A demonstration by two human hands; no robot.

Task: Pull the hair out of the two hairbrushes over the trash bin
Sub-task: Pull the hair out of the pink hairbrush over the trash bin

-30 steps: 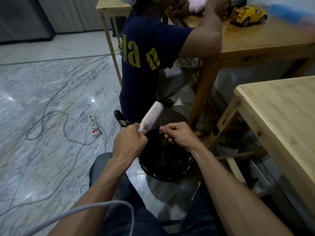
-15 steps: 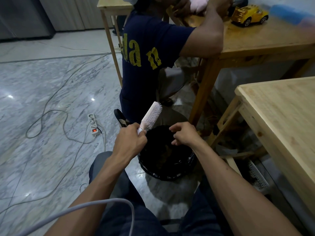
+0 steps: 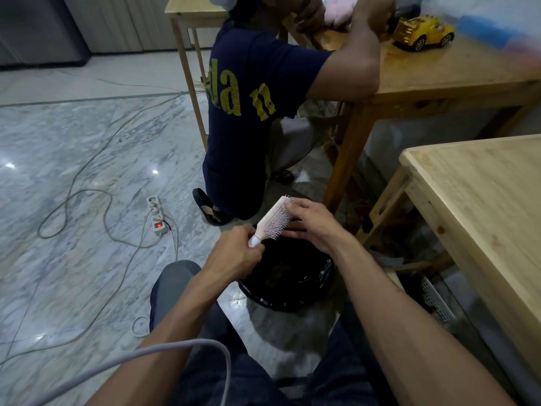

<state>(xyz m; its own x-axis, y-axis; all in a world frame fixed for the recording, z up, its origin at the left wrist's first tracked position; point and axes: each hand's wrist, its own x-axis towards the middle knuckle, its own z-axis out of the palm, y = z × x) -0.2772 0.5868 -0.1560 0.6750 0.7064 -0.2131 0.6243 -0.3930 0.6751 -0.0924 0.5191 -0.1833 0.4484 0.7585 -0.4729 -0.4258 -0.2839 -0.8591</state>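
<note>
A pale pink hairbrush (image 3: 273,219) with white bristles is held above a black-lined trash bin (image 3: 285,291) on the floor between my knees. My left hand (image 3: 237,253) grips its handle, bristles facing right. My right hand (image 3: 311,222) lies against the bristle side, fingertips at the top end of the brush head, fingers curled over the bristles. I cannot make out hair in the bristles. Only one hairbrush is in view.
A person in a dark blue shirt (image 3: 251,112) crouches just beyond the bin, leaning on a wooden table (image 3: 439,80) with a yellow toy truck (image 3: 421,32). Another wooden table (image 3: 483,206) stands at my right. A power strip (image 3: 157,219) and cables lie on the marble floor.
My right hand rose from over the bin up to the brush head and now touches the bristles. The left hand kept hold of the handle and tilted the brush slightly.
</note>
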